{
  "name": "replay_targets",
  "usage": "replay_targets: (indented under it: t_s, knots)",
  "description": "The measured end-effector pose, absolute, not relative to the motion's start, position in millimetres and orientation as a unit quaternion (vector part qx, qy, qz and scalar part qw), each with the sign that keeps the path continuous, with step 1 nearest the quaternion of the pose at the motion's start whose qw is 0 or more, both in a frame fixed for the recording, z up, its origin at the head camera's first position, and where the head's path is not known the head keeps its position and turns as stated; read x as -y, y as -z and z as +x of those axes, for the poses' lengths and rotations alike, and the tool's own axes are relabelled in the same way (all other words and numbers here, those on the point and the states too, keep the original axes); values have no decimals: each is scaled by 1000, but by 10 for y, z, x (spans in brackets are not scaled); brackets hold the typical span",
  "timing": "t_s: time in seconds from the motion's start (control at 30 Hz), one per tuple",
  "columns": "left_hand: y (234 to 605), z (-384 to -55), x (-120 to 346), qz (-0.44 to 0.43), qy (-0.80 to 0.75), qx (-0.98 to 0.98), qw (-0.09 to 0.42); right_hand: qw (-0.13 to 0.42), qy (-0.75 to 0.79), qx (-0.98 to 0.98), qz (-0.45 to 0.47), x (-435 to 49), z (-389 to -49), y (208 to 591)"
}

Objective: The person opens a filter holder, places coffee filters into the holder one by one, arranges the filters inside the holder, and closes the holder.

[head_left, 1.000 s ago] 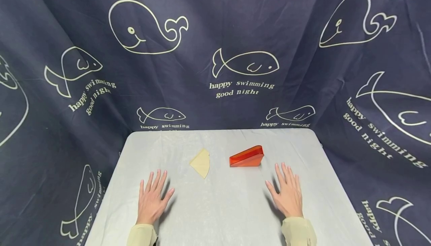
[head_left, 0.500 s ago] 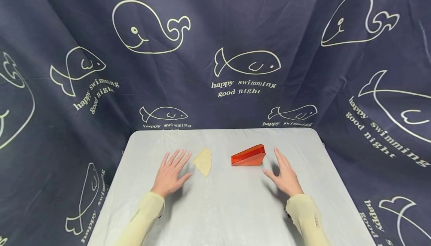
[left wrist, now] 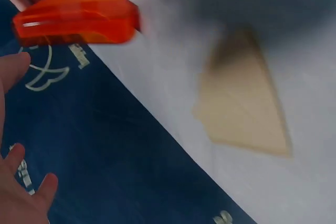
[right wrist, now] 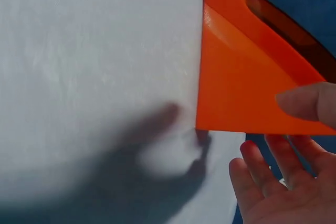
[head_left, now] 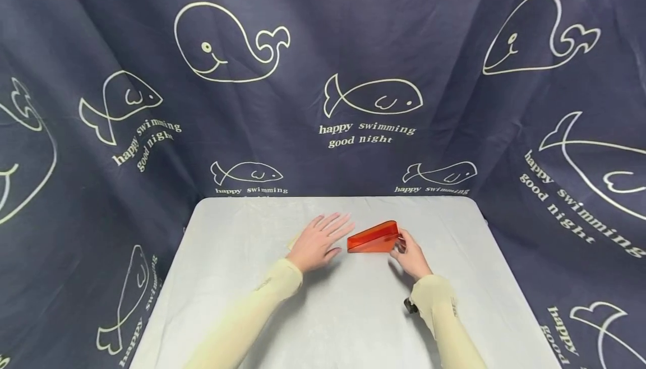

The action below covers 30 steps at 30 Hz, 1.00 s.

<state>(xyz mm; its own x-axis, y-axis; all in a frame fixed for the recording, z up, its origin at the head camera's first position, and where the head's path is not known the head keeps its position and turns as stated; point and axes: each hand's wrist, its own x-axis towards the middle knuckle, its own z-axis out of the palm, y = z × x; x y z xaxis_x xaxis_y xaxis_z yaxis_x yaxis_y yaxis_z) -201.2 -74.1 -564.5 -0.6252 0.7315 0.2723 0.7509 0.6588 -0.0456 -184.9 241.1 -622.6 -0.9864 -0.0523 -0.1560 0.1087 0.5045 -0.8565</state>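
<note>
A translucent orange, wedge-shaped filter paper holder stands on the table with its hollow top showing. My right hand is at its right end; in the right wrist view the thumb lies over the flat face of the holder and the fingers curl around the end edge. My left hand, fingers spread, hovers just left of the holder. Beneath that hand lies a beige fan-shaped coffee filter, mostly hidden in the head view, with only a corner of the filter showing.
The table has a white cover and rounded far corners. A dark blue curtain with whale and fish drawings hangs behind it and at both sides. A small black device sits at my right wrist.
My left hand has moved right, over the coffee filter toward the holder. My right hand has come in to the holder's right end and curled around it. The holder has stayed in place.
</note>
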Motion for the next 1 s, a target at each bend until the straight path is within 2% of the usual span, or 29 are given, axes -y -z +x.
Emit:
replay_targets:
  t_s: [0.2, 0.47, 0.63, 0.77, 1.0]
  knots:
    - [5674, -2119, 269, -434, 22, 894, 108, 84, 469, -878, 38, -2310, -1939, 6304]
    - [5640, -2311, -247, -449, 41, 885, 120, 46, 428, -902, 21, -2228, -2077, 6399]
    - [5669, -2348, -427, -468, 65, 877, 84, 17, 420, -907, 33, -2175, -2102, 6485]
    - [5750, -2348, -503, -449, 102, 886, 52, -9, 387, -922, 31, -2139, -2117, 6501]
    - [5764, -2334, -583, -444, 91, 889, 59, -48, 338, -939, 36, -2147, -2171, 6447]
